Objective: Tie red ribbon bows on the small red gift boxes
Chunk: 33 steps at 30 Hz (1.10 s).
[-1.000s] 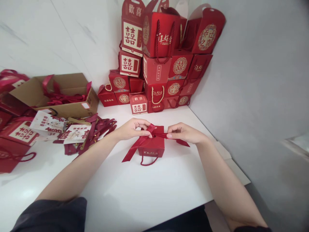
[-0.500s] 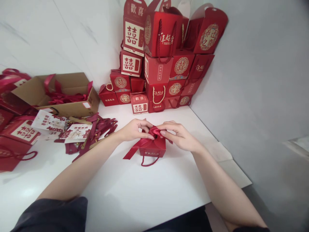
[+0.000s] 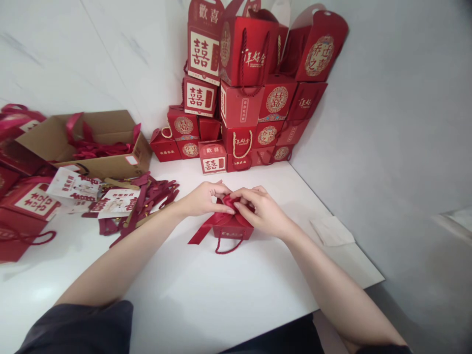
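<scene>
A small red gift box [image 3: 234, 231] with a dark red cord handle [image 3: 228, 251] stands on the white table. Across its top runs a red satin ribbon [image 3: 202, 231], one tail of which hangs out to the left. My left hand [image 3: 204, 199] pinches the ribbon from the left side, thumb low and fingers above. From the right, my right hand [image 3: 258, 206] grips the ribbon's loop or knot at the top of the box with thumb and fingertips. My fingers partly hide the knot, so its exact shape is unclear.
Red gift boxes [image 3: 241, 105] are stacked against the wall behind. To the left, a cardboard box [image 3: 110, 169] holds red ribbons, with printed cards [image 3: 118, 203] and dark red straps [image 3: 142, 204] before it. A pale folded cloth or paper [image 3: 332, 230] lies at the right edge.
My right hand has moved left and inward over the top of the box, drawing the ribbon's loop closer to my left fingers. The left hand and the box have barely moved.
</scene>
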Each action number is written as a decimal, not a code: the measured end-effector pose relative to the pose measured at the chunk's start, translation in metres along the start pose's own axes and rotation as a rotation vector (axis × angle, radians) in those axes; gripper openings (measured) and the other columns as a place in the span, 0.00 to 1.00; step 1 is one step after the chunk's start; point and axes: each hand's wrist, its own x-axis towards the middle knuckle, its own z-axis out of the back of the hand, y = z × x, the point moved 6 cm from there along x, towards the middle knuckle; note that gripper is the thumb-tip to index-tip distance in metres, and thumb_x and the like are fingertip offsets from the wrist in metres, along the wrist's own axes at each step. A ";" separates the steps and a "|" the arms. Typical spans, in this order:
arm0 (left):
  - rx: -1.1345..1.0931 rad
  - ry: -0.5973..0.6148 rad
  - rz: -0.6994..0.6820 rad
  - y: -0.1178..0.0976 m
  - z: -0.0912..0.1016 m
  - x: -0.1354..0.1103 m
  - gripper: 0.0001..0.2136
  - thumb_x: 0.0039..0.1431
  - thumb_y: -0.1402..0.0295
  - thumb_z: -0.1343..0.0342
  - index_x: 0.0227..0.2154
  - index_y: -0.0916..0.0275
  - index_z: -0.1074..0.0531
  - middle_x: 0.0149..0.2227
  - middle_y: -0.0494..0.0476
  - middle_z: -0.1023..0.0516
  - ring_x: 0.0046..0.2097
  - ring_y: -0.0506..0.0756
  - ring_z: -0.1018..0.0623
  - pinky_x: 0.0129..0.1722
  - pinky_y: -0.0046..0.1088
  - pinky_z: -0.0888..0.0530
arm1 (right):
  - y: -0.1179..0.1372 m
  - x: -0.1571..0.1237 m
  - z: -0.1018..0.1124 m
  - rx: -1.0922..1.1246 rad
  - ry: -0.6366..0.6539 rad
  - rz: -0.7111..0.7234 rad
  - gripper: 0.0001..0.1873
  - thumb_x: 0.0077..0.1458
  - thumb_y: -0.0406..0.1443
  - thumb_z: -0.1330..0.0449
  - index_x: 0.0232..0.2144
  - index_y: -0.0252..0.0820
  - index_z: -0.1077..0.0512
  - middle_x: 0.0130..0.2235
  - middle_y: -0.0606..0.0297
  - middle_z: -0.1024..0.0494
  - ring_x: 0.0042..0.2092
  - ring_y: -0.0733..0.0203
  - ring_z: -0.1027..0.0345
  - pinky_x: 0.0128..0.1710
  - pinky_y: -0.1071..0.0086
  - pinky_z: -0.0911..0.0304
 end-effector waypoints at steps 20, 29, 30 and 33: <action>-0.036 -0.008 0.044 0.008 0.003 0.000 0.13 0.49 0.60 0.35 0.34 0.65 0.21 0.27 0.54 0.21 0.35 0.52 0.26 0.50 0.34 0.32 | -0.017 -0.007 0.029 0.350 0.093 -0.146 0.06 0.57 0.36 0.42 0.37 0.42 0.29 0.36 0.65 0.25 0.36 0.63 0.35 0.41 0.68 0.40; -0.125 -0.011 0.109 0.014 0.001 -0.001 0.17 0.47 0.61 0.34 0.38 0.66 0.22 0.25 0.52 0.22 0.31 0.50 0.25 0.43 0.30 0.29 | -0.035 -0.007 0.015 0.610 0.225 -0.357 0.20 0.57 0.49 0.44 0.30 0.38 0.25 0.32 0.63 0.25 0.35 0.61 0.33 0.40 0.66 0.39; -0.120 -0.016 0.105 0.014 0.001 -0.001 0.17 0.47 0.61 0.34 0.38 0.66 0.22 0.25 0.53 0.21 0.31 0.50 0.25 0.44 0.31 0.29 | -0.033 -0.006 0.014 0.596 0.219 -0.348 0.19 0.56 0.49 0.43 0.29 0.38 0.25 0.31 0.64 0.25 0.35 0.61 0.33 0.40 0.67 0.39; -0.111 -0.035 0.096 0.014 0.006 -0.002 0.15 0.47 0.62 0.33 0.37 0.65 0.22 0.25 0.52 0.21 0.31 0.50 0.25 0.48 0.32 0.30 | -0.031 -0.009 0.019 0.540 0.270 -0.293 0.15 0.54 0.46 0.40 0.28 0.40 0.24 0.31 0.66 0.28 0.34 0.64 0.35 0.38 0.68 0.40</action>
